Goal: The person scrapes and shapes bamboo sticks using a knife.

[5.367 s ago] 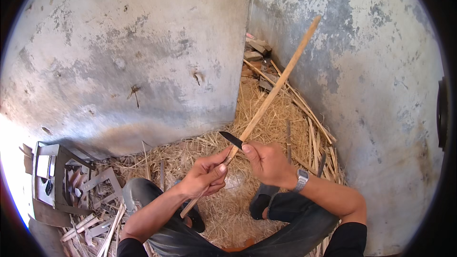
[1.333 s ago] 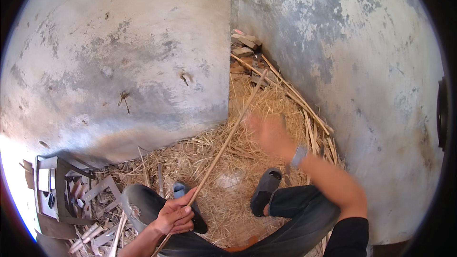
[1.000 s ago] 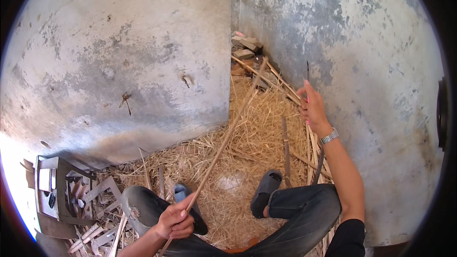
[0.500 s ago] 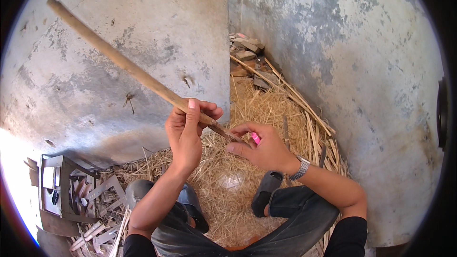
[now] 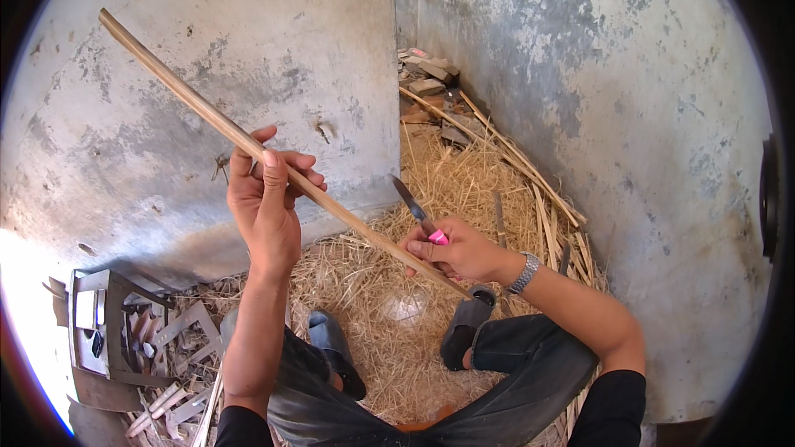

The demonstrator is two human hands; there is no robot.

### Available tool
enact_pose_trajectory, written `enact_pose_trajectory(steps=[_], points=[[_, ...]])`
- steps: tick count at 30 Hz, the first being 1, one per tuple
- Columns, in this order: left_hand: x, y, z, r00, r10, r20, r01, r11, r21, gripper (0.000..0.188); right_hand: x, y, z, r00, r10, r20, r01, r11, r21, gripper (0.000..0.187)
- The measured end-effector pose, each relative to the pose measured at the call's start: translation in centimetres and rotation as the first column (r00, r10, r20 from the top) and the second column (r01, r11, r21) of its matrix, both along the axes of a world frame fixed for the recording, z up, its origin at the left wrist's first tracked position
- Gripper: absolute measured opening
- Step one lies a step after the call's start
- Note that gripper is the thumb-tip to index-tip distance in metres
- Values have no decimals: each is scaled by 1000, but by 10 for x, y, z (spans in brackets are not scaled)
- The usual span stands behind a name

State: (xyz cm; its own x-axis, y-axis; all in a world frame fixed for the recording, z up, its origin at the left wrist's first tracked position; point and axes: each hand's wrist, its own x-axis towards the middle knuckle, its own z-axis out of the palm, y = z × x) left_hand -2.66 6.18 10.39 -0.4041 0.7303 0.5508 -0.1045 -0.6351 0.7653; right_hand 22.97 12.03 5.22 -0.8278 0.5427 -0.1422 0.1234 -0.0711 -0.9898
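Left hand [image 5: 269, 207]: while its thumb presses the wooden stick [image 5: 331, 205], fingers support it beneath.
Right hand [image 5: 462, 253]: fingers grip a knife [image 5: 409, 199].

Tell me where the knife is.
In the head view, near the middle, the knife is in the right hand, to the upper right of the wooden strip.

I'm looking remotely into a rough woodworking corner: pale shavings [image 5: 451, 170] spread underfoot, wooden strips [image 5: 556, 200] lying along a peeling wall [image 5: 662, 199].
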Motion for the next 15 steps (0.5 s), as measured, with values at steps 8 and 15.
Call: enact_pose_trajectory(steps=[8, 15], points=[[-2, 11, -19, 992, 79, -99, -89, 991, -103, 26, 57, 87, -56, 919, -256, 301, 110, 898, 427, 33], [3, 62, -107, 971, -113, -209, 33, 935, -353, 17, 158, 106, -212, 641, -378, 668, 207, 923, 324, 47]])
